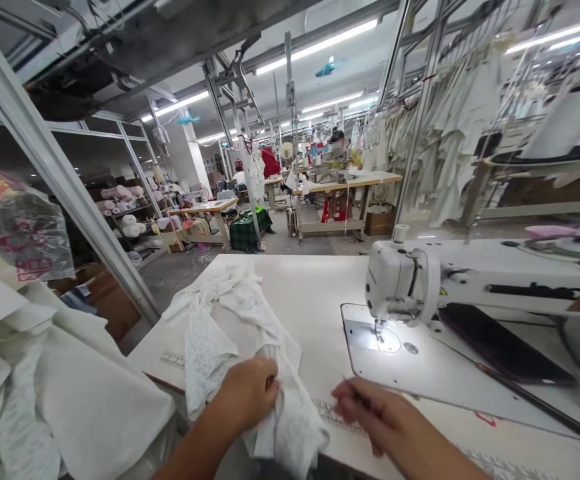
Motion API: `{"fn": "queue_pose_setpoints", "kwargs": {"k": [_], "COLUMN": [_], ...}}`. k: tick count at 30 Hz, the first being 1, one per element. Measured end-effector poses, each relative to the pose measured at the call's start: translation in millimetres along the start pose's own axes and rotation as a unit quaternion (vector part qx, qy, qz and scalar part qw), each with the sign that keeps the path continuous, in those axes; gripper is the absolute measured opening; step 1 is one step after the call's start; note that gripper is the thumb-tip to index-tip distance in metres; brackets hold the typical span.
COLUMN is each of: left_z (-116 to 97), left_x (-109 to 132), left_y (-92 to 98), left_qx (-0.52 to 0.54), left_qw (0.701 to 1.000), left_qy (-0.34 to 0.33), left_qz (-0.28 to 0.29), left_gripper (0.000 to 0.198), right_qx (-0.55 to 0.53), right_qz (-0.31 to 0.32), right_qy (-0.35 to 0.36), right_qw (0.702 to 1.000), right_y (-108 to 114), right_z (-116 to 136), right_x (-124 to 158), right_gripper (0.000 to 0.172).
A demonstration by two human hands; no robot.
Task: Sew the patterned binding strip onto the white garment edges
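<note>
My left hand [253,390] is closed on a white patterned garment piece [250,307], gripping it near the table's front edge. The cloth lies bunched across the left of the white table, and part of it hangs over the front. To the right, my right hand [377,413] is closed around a small dark, slender thing whose kind I cannot make out. That hand is just above the table, apart from the cloth. A white sewing machine [403,280] stands beyond it, its lamp lighting the needle area and metal plate [365,337].
A pile of white fabric [95,380] lies at the left. Printed rulers mark the table [320,280] near its front edge. A dark phone-like slab [505,347] and a thin dark rod [535,400] lie by the machine. A metal post [70,167] rises at the left.
</note>
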State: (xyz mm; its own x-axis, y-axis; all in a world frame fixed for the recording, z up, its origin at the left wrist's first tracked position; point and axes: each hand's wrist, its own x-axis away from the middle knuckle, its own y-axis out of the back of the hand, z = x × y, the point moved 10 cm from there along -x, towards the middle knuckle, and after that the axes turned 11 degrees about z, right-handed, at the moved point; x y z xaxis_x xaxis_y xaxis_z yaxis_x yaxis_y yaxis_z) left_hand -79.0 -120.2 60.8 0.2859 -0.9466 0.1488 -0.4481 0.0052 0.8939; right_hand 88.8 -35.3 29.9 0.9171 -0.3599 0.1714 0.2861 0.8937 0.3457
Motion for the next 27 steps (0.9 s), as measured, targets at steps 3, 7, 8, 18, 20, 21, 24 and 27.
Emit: {"fn": "queue_pose_setpoints", "kwargs": {"k": [3, 7, 8, 18, 20, 21, 24, 27], "left_z": [-1.1, -7.1, -5.7, 15.3, 20.5, 23.9, 31.0, 22.3], "left_x": [16.3, -2.7, -11.7, 42.5, 75.7, 90.7, 123.1, 140.4], "left_y": [14.1, 27.8, 26.5, 8.0, 3.6, 3.5, 14.0, 22.2], "left_qx": [0.001, 0.032, 0.04, 0.242, 0.347, 0.393, 0.465, 0.489], "left_qw": [1.0, 0.993, 0.99, 0.969, 0.937, 0.919, 0.884, 0.869], "left_qy": [0.02, 0.075, 0.092, 0.053, 0.039, 0.036, 0.024, -0.014], "left_qz": [-0.016, -0.088, -0.094, -0.007, 0.012, 0.012, -0.038, -0.074], "left_gripper": [0.009, 0.032, 0.043, 0.02, 0.022, 0.022, 0.03, 0.051], "right_qx": [-0.069, -0.109, -0.119, -0.173, -0.183, -0.187, -0.156, -0.02], "right_qz": [-0.045, -0.062, -0.064, -0.03, -0.025, -0.03, -0.061, -0.067], "right_qy": [-0.05, -0.059, -0.061, -0.012, 0.018, 0.032, 0.093, 0.204], "right_qw": [0.995, 0.99, 0.989, 0.984, 0.983, 0.981, 0.981, 0.977], "right_y": [26.8, 22.0, 17.2, -19.2, -24.7, -27.5, -40.2, -66.9], "right_z": [-17.4, -7.8, -3.1, 41.5, 56.3, 66.5, 117.2, 196.7], "right_x": [-38.5, -95.8, -106.4, -129.5, -130.4, -128.7, -109.3, -71.5], "right_gripper": [0.016, 0.018, 0.02, 0.042, 0.058, 0.065, 0.068, 0.056]}}
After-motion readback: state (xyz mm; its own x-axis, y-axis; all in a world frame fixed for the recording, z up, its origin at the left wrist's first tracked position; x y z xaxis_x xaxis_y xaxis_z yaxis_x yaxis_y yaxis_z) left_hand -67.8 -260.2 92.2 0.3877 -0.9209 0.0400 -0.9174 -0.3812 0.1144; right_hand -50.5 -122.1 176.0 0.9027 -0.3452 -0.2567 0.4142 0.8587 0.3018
